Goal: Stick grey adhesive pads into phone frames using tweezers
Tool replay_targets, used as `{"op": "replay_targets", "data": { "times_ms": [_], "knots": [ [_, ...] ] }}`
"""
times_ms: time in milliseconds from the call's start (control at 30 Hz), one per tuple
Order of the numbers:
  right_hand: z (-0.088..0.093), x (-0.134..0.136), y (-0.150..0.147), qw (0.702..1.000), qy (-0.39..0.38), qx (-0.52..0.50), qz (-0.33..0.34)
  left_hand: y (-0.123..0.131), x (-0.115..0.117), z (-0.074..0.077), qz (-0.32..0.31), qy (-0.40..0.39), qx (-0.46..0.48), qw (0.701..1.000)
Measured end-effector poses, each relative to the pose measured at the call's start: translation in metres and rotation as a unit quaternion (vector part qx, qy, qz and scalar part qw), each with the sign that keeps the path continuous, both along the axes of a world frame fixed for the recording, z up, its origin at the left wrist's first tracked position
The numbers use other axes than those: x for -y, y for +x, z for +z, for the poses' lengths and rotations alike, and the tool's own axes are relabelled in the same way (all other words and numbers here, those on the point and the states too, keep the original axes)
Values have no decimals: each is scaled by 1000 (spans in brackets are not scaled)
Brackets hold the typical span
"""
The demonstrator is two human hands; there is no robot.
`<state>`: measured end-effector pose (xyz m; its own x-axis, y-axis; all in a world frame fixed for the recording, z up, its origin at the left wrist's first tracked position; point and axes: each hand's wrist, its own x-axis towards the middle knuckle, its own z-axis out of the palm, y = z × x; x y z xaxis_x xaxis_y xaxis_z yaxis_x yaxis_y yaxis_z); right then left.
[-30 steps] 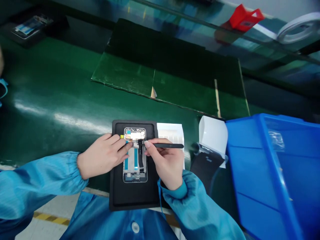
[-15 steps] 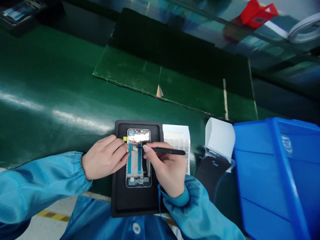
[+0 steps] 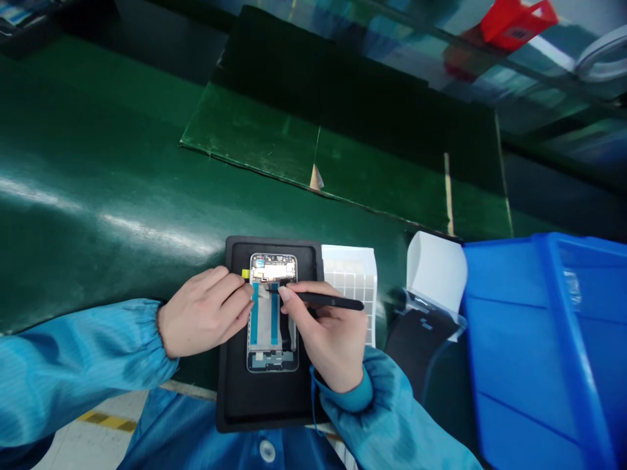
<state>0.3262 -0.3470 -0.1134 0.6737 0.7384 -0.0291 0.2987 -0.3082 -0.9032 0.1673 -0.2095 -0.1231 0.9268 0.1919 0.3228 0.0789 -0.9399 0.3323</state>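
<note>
Phone frame (image 3: 273,313) lies lengthwise on a black rubber mat (image 3: 270,408), open side up, with a circuit board (image 3: 273,267) at its far end and two blue strips (image 3: 255,316) running down its length. The mat sits at the near edge of the green table (image 3: 98,163), directly in front of you; in my judgement, this gives both hands equal reach and keeps the frame off the hard surface.

Your right grip (image 3: 328,336) is closed on black tweezers (image 3: 333,301), held pen-style and angled in, with the tips at the upper end of the blue strips. That hold appears chosen for fine control. Your left grip (image 3: 203,313) is curled at the frame's left edge, beside a yellow tab (image 3: 245,274). I cannot tell whether it is pinching anything, though it appears placed to steady the frame.

A white gridded sheet (image 3: 353,277) lies just right of the mat, close to your right hand. Further right, a blue plastic bin (image 3: 543,346) stands within arm's reach.
</note>
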Motion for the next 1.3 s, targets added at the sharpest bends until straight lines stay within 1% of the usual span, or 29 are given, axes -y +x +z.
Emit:
{"op": "replay_targets", "data": {
  "times_ms": [400, 733, 1067, 1300],
  "knots": [
    [0, -2, 0, 1000, 15, -23, -1, 1, 0, 0, -5, 1, 17, 1000],
    [1, 0, 0, 1000, 13, 13, 11, 2, -1, 1, -6, 1, 18, 1000],
    [-2, 0, 0, 1000, 8, 20, 16, 0, 0, 0, -5, -1, 10, 1000],
    [-2, 0, 0, 1000, 5, 23, 14, 0, 0, 2, -7, 1, 12, 1000]
  ]
}}
